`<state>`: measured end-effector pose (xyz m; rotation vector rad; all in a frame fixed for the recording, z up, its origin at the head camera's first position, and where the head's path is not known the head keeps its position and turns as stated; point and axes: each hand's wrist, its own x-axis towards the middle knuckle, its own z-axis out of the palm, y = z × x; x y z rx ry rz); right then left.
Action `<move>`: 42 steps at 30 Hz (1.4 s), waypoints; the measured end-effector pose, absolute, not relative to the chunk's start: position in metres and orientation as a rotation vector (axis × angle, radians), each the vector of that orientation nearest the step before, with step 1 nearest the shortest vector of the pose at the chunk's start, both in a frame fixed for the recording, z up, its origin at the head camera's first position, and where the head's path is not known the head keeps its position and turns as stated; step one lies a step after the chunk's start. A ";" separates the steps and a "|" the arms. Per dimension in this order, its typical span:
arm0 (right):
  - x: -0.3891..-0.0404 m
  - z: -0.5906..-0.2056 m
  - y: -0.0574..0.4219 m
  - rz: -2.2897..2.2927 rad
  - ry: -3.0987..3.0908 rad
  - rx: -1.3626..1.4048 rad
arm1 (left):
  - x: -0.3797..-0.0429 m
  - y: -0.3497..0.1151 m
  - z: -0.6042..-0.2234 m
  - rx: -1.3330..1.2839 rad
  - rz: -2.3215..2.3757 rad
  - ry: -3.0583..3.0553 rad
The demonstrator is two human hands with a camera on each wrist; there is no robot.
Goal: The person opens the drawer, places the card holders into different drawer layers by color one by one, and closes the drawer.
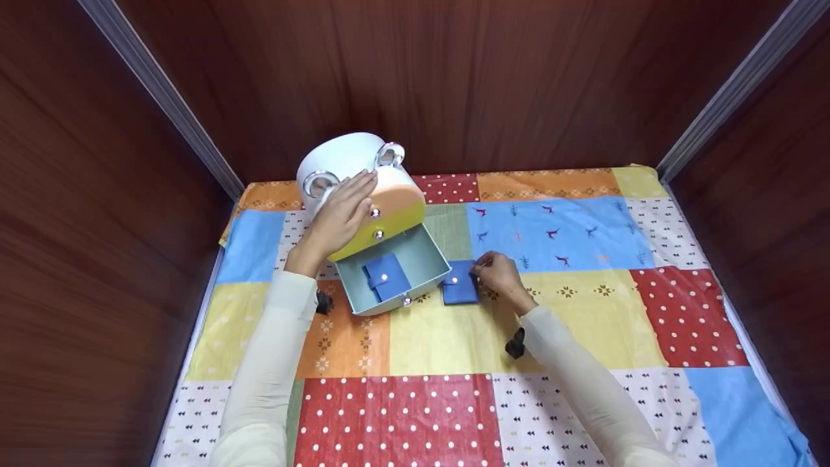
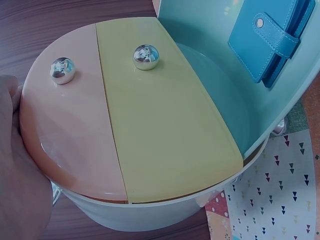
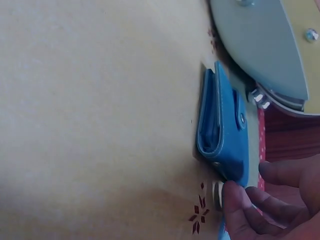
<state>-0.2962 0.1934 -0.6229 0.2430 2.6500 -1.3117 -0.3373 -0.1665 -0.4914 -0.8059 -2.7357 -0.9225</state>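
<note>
A small rounded chest [image 1: 343, 152] with two silver rings stands at the back left, its lowest drawer [image 1: 425, 250] pulled out. My left hand [image 1: 340, 217] rests against the chest's upper front, beside the orange and yellow drawer faces with round knobs. Inside the pulled-out drawer lies a blue snap wallet [image 1: 389, 275]. A second blue wallet [image 1: 459, 292] lies on the cloth, right of the drawer. My right hand [image 1: 499, 275] is at its right edge. In the right wrist view, fingertips [image 3: 234, 192] overlap the wallet's end, the thumb apart from them.
A patchwork cloth [image 1: 441, 415] covers the table. Brown wood-grain panels [image 1: 441, 84] enclose the back and both sides. The drawer's knob [image 1: 407, 301] juts out toward the front, near the wallet on the cloth.
</note>
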 end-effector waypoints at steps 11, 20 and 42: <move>-0.296 -0.626 0.189 -1.174 2.715 0.237 | -0.338 -0.165 -0.491 -0.796 -0.910 -2.738; -0.297 -0.629 0.187 -1.189 2.670 0.284 | -0.338 -0.166 -0.492 -0.798 -0.896 -2.741; -0.292 -0.626 0.181 -1.405 2.650 0.346 | -0.338 -0.166 -0.492 -0.799 -0.930 -2.731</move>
